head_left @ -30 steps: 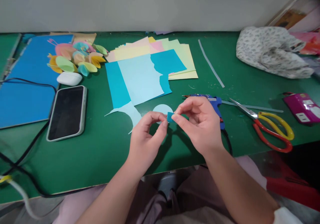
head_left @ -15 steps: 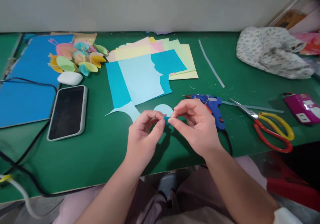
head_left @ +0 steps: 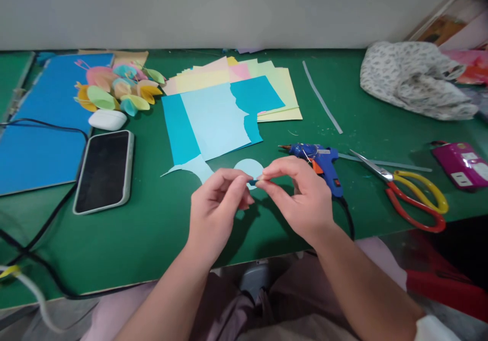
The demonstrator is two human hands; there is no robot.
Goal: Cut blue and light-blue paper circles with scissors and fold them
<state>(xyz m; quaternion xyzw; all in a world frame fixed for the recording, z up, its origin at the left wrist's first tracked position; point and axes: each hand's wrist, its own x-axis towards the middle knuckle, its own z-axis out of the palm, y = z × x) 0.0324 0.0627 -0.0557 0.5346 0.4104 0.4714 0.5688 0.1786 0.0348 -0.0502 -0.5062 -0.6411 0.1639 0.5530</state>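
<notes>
Between my fingertips is a small teal piece of paper (head_left: 253, 182), mostly hidden by the fingers. My left hand (head_left: 219, 198) pinches its left end, and my right hand (head_left: 299, 191) pinches the right end. Just beyond it a pale blue paper circle (head_left: 248, 166) lies on the green table, partly covered by my fingers. A cut pale blue scrap (head_left: 196, 167) lies behind my left hand. Past my right hand rests a blue glue gun (head_left: 322, 159) with a clear glue stick in its back.
Teal and pale blue sheets (head_left: 213, 120) overlap a pastel paper stack (head_left: 280, 84). Scissors (head_left: 400, 188) with red and yellow handles lie right. Left are a phone (head_left: 103, 172), a white earbud case (head_left: 108, 120), folded paper petals (head_left: 118, 87) and black cables (head_left: 49, 270). A loose glue stick (head_left: 322, 97) lies behind.
The teal paper now looks narrower and darker between my fingertips. My left hand has shifted slightly left, and more of the pale blue circle shows.
</notes>
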